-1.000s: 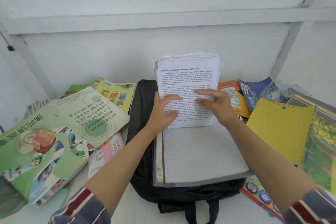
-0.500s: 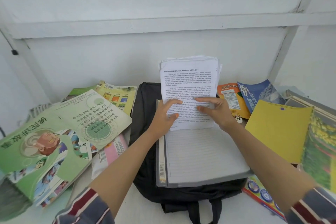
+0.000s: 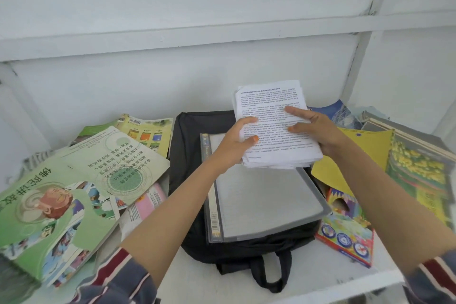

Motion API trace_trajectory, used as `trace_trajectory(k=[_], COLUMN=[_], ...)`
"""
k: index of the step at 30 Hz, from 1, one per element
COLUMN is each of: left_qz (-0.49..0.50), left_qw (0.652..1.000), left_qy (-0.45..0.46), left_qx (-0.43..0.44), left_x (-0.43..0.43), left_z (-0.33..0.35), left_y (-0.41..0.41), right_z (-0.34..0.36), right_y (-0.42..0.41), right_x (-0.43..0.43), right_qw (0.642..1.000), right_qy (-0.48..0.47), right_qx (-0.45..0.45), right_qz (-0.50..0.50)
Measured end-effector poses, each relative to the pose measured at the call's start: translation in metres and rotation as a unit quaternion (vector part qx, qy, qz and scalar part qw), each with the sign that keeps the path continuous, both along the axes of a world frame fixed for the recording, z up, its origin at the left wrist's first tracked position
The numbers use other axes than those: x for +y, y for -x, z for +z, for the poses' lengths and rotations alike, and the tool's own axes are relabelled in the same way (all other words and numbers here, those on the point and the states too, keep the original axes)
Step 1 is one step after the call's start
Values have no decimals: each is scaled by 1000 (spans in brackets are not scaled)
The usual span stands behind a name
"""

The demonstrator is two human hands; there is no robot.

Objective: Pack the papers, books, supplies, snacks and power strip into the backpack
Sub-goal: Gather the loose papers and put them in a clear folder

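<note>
1. Left hand grips the left edge of a thick stack of white printed paper sheets, thumb on the top page, fingers curled underneath.
2. Right hand holds the stack's right edge. Index finger and thumb lie on the top page; the other fingers are hidden behind the sheets.
3. Stack is held up and tilted, text facing the camera, over the far end of a grey translucent plastic folder with lined paper inside.
4. Folder lies flat on a black fabric backpack, which lies on the white tabletop with its carry loop toward the person.
5. Backpack open or zipped: cannot tell, the folder covers it.
6. Left of backpack: overlapping green-covered books with Chinese text.
7. Right of backpack: yellow paper envelope, a colourful cardboard box just beside the folder's near corner, a blue snack packet by the wall, and a green-and-yellow floral book at the far right.
</note>
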State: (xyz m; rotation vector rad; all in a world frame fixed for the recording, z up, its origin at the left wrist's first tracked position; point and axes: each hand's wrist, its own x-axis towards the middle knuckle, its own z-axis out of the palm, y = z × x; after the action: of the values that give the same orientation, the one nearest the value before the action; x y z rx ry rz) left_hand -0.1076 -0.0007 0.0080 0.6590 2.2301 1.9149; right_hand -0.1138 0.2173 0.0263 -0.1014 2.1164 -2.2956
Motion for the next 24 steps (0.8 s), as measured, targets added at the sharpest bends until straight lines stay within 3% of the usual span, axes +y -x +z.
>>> trace_trajectory(k=[8,13,17,24], left_qz=[101,95,137,147], left_qw=[985,970,937,933], left_qy=[14,200,316,326], left_qx=[-136,-99,-50,-40], left_x=[51,84,104,119], left_z=[-13,-39,-50,-38], left_y=[-13,-18,-27,-34], right_z=[-20,-13,-7,-8], right_y=[-16,-21,-22,-18], right_x=[62,114,136,142], right_qw=[989,988,991,988], right_qy=[103,112,90,120], right_qx=[-102,-104,-97,-91], right_qz=[-19,-6,7,44])
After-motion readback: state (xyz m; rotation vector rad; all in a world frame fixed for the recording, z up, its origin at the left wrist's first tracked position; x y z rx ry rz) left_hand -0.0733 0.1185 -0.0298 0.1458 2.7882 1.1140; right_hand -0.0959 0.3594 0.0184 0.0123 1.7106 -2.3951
